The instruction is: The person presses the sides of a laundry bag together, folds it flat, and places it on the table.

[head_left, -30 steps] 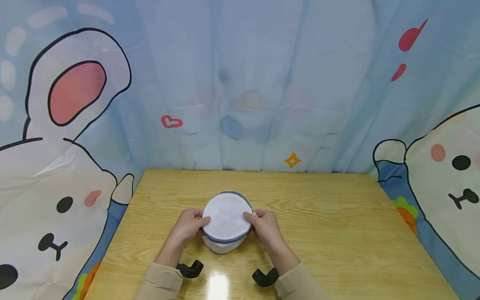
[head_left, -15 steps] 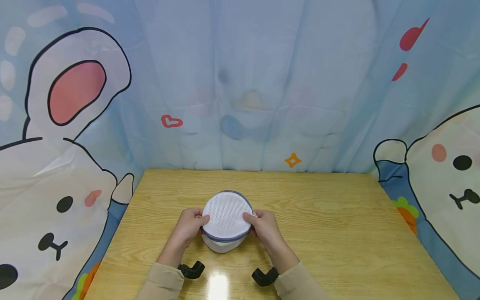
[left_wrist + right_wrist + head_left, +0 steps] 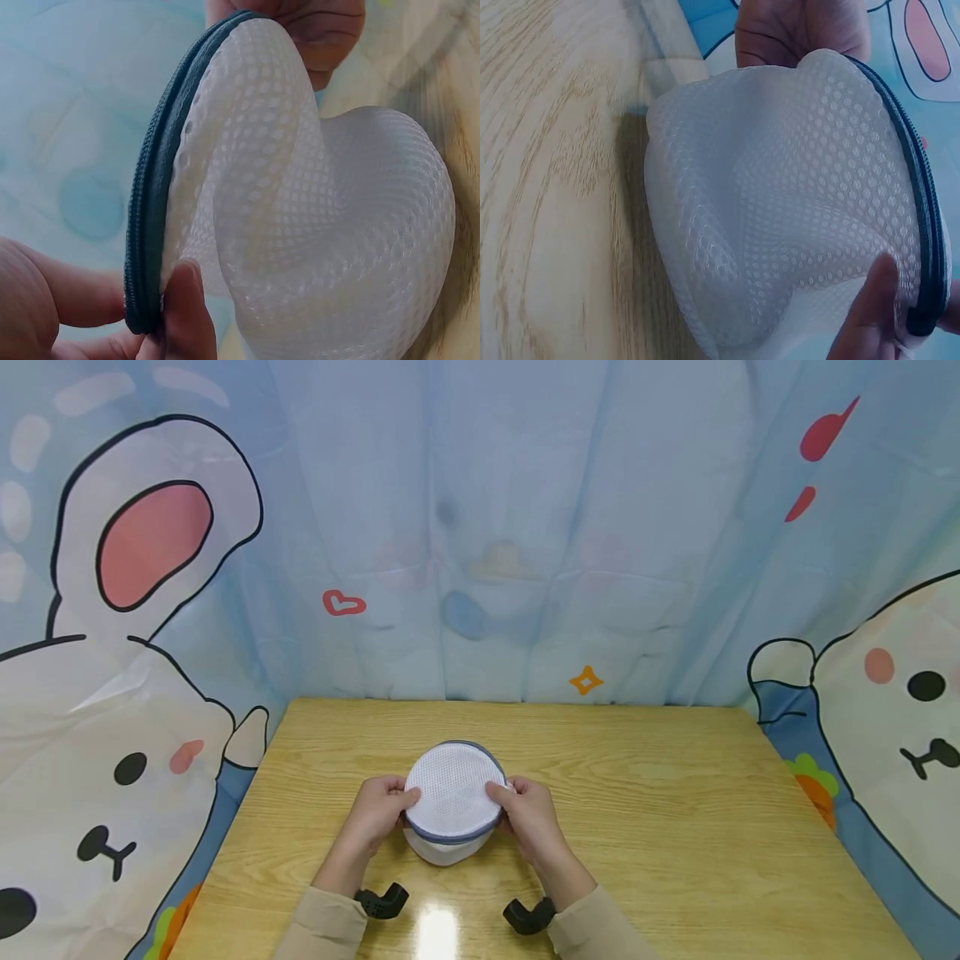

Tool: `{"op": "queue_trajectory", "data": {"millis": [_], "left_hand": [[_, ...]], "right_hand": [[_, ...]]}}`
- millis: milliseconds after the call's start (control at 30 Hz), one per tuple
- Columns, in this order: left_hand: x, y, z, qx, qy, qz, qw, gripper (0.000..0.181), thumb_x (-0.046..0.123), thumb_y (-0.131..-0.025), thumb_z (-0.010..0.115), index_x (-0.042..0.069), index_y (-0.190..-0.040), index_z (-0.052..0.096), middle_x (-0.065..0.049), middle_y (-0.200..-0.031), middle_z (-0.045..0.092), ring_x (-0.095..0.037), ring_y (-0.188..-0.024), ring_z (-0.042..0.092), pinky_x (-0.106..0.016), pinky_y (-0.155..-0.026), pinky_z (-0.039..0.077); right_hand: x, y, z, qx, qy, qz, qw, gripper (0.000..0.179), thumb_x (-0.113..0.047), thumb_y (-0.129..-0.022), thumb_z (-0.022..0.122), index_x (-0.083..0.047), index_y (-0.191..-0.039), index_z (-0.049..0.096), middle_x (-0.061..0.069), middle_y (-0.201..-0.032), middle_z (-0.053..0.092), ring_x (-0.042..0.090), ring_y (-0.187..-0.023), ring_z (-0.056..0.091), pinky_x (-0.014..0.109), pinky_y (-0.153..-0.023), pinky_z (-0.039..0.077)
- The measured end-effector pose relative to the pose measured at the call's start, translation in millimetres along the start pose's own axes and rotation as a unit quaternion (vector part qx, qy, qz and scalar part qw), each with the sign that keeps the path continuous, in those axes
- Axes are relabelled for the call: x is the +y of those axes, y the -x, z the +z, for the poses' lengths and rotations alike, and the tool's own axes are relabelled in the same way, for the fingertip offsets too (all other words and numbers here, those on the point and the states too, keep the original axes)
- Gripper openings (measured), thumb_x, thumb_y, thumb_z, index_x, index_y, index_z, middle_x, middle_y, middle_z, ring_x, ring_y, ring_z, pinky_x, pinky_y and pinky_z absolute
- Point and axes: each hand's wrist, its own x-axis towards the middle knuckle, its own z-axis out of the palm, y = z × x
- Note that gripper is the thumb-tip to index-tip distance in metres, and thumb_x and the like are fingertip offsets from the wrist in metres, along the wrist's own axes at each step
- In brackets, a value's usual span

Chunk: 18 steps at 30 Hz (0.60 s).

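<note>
A white mesh laundry bag (image 3: pixel 453 793) with a round top and a blue-grey zipper (image 3: pixel 154 187) around its rim is held between both hands over the table. My left hand (image 3: pixel 377 810) pinches the rim on the left, thumb on the mesh top. On the opposite side my right hand (image 3: pixel 528 814) pinches the rim near the zipper's end. In the right wrist view the soft mesh side (image 3: pixel 780 202) sags in folds below the zipper and its lower end rests against the wood. The zipper looks closed along the part that shows.
The wooden table (image 3: pixel 675 810) spreads out on both sides of the bag. Behind it hangs a blue curtain (image 3: pixel 495 527) printed with cartoon animals. Each wrist wears a black camera mount (image 3: pixel 382 901) below a beige sleeve (image 3: pixel 322 927).
Both hands keep their grip on the bag's rim. The bag has shifted up by a tiny amount since the earliest frame and otherwise looks the same.
</note>
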Motion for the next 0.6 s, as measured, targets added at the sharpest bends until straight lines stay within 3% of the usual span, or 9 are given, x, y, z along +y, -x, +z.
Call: {"op": "queue_trajectory", "data": {"millis": [233, 600], "left_hand": [[5.3, 4.3, -1.6, 0.001, 0.003, -0.015, 0.9999, 0.026, 0.017, -0.104, 0.07, -0.006, -0.115, 0.072, -0.009, -0.085, 0.074, -0.015, -0.071, 0.065, -0.032, -0.066, 0.057], [0.1, 19.0, -0.6, -0.007, 0.029, -0.016, 0.9994, 0.044, 0.016, -0.102, 0.071, -0.012, -0.136, 0.063, -0.015, -0.095, 0.076, -0.016, -0.073, 0.07, -0.03, -0.065, 0.062]], "right_hand": [[-3.7, 5.7, 1.1, -0.007, 0.011, -0.015, 0.9998, 0.037, -0.028, -0.102, 0.075, 0.006, -0.114, 0.069, 0.008, -0.084, 0.072, 0.014, -0.067, 0.071, 0.035, -0.062, 0.065], [-3.9, 21.6, -0.8, -0.034, 0.019, 0.002, 0.9992, 0.042, -0.03, -0.1, 0.076, 0.006, -0.119, 0.068, 0.013, -0.089, 0.075, 0.016, -0.067, 0.072, 0.036, -0.065, 0.066]]}}
